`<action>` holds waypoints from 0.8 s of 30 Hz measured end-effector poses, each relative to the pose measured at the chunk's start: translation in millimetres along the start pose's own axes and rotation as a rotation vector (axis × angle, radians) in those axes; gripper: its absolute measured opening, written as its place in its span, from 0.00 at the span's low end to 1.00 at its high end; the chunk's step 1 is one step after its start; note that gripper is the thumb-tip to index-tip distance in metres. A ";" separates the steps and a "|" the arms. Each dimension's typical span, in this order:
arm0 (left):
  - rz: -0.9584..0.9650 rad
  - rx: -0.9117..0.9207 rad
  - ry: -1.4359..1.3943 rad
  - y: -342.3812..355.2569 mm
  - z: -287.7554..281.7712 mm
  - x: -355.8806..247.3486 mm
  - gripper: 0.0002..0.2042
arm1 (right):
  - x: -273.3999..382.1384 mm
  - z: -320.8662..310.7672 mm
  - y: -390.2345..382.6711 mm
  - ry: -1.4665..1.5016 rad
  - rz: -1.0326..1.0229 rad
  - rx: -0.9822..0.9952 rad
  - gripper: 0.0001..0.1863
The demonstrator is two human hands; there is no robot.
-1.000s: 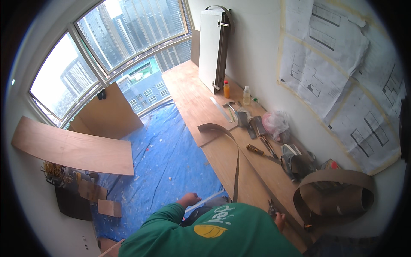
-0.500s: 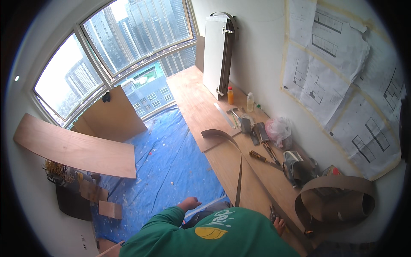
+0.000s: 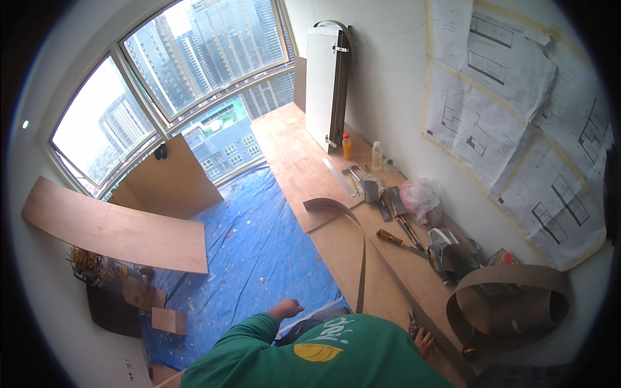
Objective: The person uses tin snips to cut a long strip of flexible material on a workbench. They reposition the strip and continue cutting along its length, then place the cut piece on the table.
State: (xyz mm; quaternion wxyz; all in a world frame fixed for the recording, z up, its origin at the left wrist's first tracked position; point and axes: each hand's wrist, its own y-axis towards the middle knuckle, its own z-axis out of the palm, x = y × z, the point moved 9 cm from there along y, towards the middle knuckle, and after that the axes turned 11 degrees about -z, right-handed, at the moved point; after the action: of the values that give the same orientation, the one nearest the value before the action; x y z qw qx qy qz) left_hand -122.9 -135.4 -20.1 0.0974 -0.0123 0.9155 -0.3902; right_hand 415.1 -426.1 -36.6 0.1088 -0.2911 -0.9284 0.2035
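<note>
My left hand (image 3: 286, 309) is closed in a fist beside the bench, over the blue sheet, with no object showing in it. Low at the right, my right hand (image 3: 424, 341) rests at the wooden bench (image 3: 336, 258), its fingers curled round a dark hand tool with pointed jaws (image 3: 414, 325); my body partly hides the grip. A long brown edging strip (image 3: 362, 258) lies along the bench, its far end curling up. Right of my right hand stands a large loose coil of brown strip (image 3: 508, 279), with a small yellow-and-black tool (image 3: 468, 352) by it.
Along the wall lie a screwdriver (image 3: 391, 238), a hammer (image 3: 352, 173), a plastic bag (image 3: 420, 200) and bottles (image 3: 347, 147). A tall white panel box (image 3: 322, 90) stands at the bench's far end. A plywood sheet (image 3: 123, 226) juts over the blue floor sheet (image 3: 252, 239).
The view has shifted very slightly. Both hands stay in nearly the same place, and the strip and tools lie as before.
</note>
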 end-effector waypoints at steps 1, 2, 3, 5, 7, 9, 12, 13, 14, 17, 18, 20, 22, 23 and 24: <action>0.000 -0.002 -0.005 0.0 1.2 2.3 0.28 | 3.5 -4.5 -3.2 -0.007 0.007 0.027 0.58; -0.001 -0.005 -0.011 0.0 2.2 5.0 0.28 | 7.1 -8.9 -6.6 0.003 0.014 0.059 0.58; 0.000 -0.007 -0.017 0.6 3.6 7.3 0.28 | 11.7 -18.9 -11.7 0.013 0.021 0.090 0.59; -0.014 -0.010 -0.004 4.8 5.5 15.9 0.27 | 10.7 -13.6 -12.2 0.012 0.032 0.103 0.59; 0.015 -0.013 0.008 12.4 5.1 1.6 0.27 | -5.9 0.5 -9.2 -0.010 0.077 0.048 0.59; 0.033 -0.021 0.007 11.2 0.7 -7.0 0.27 | -20.4 17.2 -7.5 0.001 0.125 -0.019 0.59; 0.009 -0.017 -0.021 6.9 -0.2 -2.3 0.26 | -27.1 27.5 -10.7 0.004 0.176 -0.019 0.61; 0.005 -0.016 -0.019 5.9 1.1 0.5 0.26 | -27.9 27.3 -13.6 0.002 0.193 -0.003 0.61; 0.002 -0.016 -0.017 5.3 2.2 2.9 0.26 | -28.1 26.4 -15.0 0.005 0.192 0.014 0.62; 0.012 -0.026 -0.010 7.1 4.5 5.1 0.26 | -30.4 21.3 -18.0 0.012 0.194 0.049 0.66; 0.017 -0.032 -0.009 7.7 5.3 5.3 0.27 | -29.1 17.0 -20.0 0.012 0.194 0.052 0.67; 0.009 -0.026 -0.013 10.5 6.1 7.7 0.27 | -27.9 14.1 -20.2 0.016 0.173 0.045 0.68; 0.010 -0.025 -0.015 12.2 7.4 6.7 0.27 | -31.2 12.1 -16.6 0.023 0.140 0.024 0.69; 0.011 -0.028 -0.015 12.2 7.8 6.8 0.27 | -32.3 11.0 -15.5 0.019 0.128 0.008 0.69; 0.015 -0.030 -0.014 12.3 7.4 4.7 0.27 | -34.1 10.7 -15.2 0.014 0.118 -0.010 0.69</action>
State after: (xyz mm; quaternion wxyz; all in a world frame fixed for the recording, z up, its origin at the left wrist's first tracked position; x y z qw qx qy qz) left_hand -125.5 -132.6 -34.7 0.1063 -0.0095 0.9207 -0.3754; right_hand 431.7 -460.8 -42.3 0.1017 -0.3475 -0.9098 0.2030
